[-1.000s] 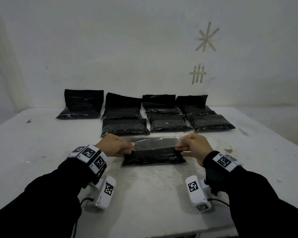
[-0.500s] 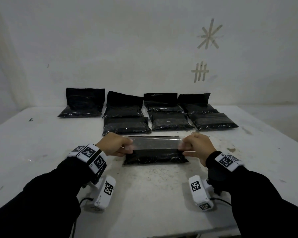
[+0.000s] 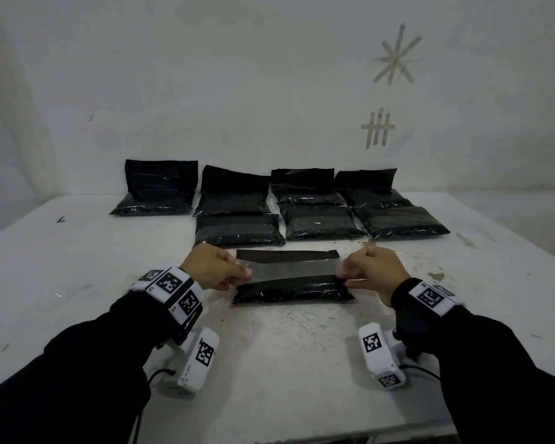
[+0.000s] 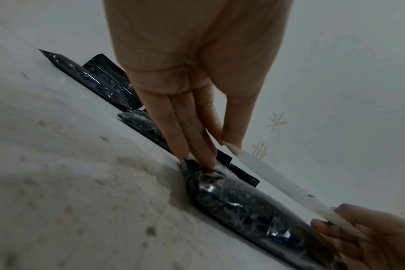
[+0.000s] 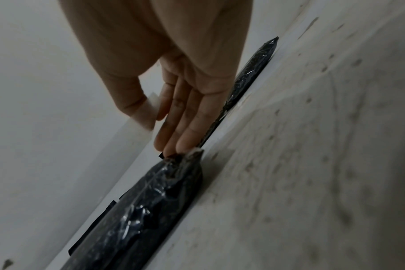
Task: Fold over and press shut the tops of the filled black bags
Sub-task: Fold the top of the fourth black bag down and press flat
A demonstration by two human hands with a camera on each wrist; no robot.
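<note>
A filled black bag [image 3: 292, 291] lies flat on the white table [image 3: 285, 363] in front of me. Its translucent top flap [image 3: 292, 270] is stretched between both hands, just above the filled part. A black strip [image 3: 287, 255] of the bag shows beyond the flap. My left hand [image 3: 242, 275] pinches the flap's left end between thumb and fingers [image 4: 231, 144], and its other fingertips [image 4: 197, 155] press the bag's left end [image 4: 206, 175]. My right hand [image 3: 345, 275] pinches the flap's right end [image 5: 148, 111], with its fingers [image 5: 171, 146] on the bag's right end [image 5: 180, 164].
Several more black bags [image 3: 324, 222] lie in two rows near the back wall. The far ones [image 3: 161, 181] have tops standing up; the nearer ones [image 3: 237, 230] lie flat. Tape marks [image 3: 378, 128] are on the wall. The table's front edge [image 3: 302, 437] is close to me.
Both hands have drawn the translucent flap a little toward me and down over the filled part, uncovering the black strip beyond it. The grips are unchanged.
</note>
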